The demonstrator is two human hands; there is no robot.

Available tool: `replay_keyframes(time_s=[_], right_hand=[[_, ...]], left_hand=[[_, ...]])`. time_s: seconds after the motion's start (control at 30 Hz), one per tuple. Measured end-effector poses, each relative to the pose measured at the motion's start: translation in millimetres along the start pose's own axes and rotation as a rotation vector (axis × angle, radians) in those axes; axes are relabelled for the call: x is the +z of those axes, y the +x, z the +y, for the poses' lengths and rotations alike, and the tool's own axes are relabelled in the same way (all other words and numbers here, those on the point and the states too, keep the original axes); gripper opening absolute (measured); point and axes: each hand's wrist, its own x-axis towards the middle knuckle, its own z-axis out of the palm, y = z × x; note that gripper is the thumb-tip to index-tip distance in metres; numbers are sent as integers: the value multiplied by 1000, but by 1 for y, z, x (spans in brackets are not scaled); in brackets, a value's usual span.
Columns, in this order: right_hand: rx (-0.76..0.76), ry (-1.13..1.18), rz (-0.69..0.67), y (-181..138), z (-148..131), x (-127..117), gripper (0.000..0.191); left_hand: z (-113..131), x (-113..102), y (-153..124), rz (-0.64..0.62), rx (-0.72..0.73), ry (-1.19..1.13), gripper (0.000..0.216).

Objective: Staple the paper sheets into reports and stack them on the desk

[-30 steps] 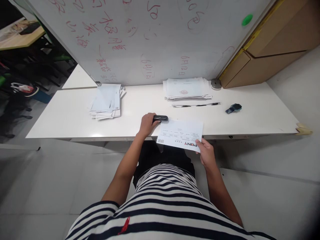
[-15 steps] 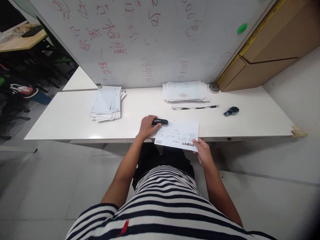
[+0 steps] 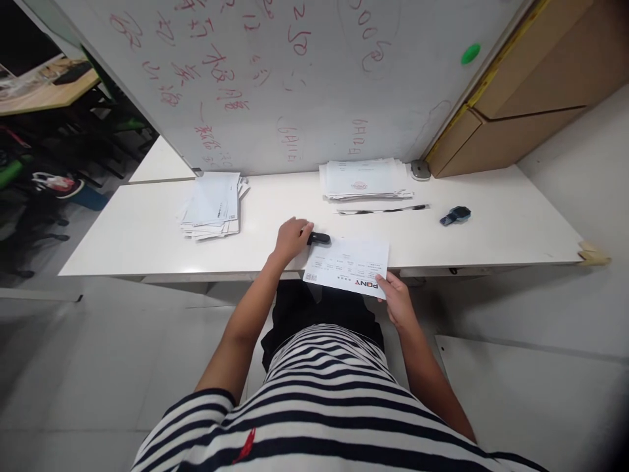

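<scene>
My left hand (image 3: 291, 240) is closed over the rear end of a black stapler (image 3: 320, 238) on the table, near the front edge. Only the stapler's front part shows; the rest lies under my fingers. A white printed sheet (image 3: 344, 262) with a PONY logo extends over the table edge, its far left corner at the stapler's front end. Whether that corner is inside the jaws, I cannot tell. My right hand (image 3: 399, 298) grips the sheet by its near right corner, thumb on top. Whether it is one sheet or several is unclear.
On the white table (image 3: 137, 242), a paper stack (image 3: 211, 203) lies left and another paper stack (image 3: 363, 179) at the back. Right are a thin black-and-white strip (image 3: 383, 210), a dark watch-like item (image 3: 455, 215) and a grey device (image 3: 419, 170). A whiteboard (image 3: 314, 85) and cardboard boxes (image 3: 525, 144) stand behind.
My left hand has moved slightly up and forward on the stapler, covering more of it. The sheet and my right hand have barely shifted. The whole view has tilted a little.
</scene>
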Motion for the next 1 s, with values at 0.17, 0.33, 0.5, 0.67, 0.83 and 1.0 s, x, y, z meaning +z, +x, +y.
replay_keyframes(time_s=[0.17, 0.33, 0.5, 0.67, 0.83, 1.0], right_hand=[[-7, 1, 8, 1, 2, -1, 49], [-8, 4, 4, 0, 0, 0, 46], [0, 1, 7, -1, -1, 0, 45], [18, 3, 14, 1, 1, 0, 48], [42, 11, 37, 3, 4, 0, 47], [44, 10, 51, 5, 6, 0, 47]], left_hand=[[22, 6, 42, -22, -24, 65, 47], [34, 31, 60, -181, -85, 118, 59], [32, 39, 56, -202, -130, 149, 65], [32, 38, 57, -220, -129, 174, 63], [34, 40, 57, -224, -133, 188, 59], [35, 48, 56, -173, -107, 233, 49]])
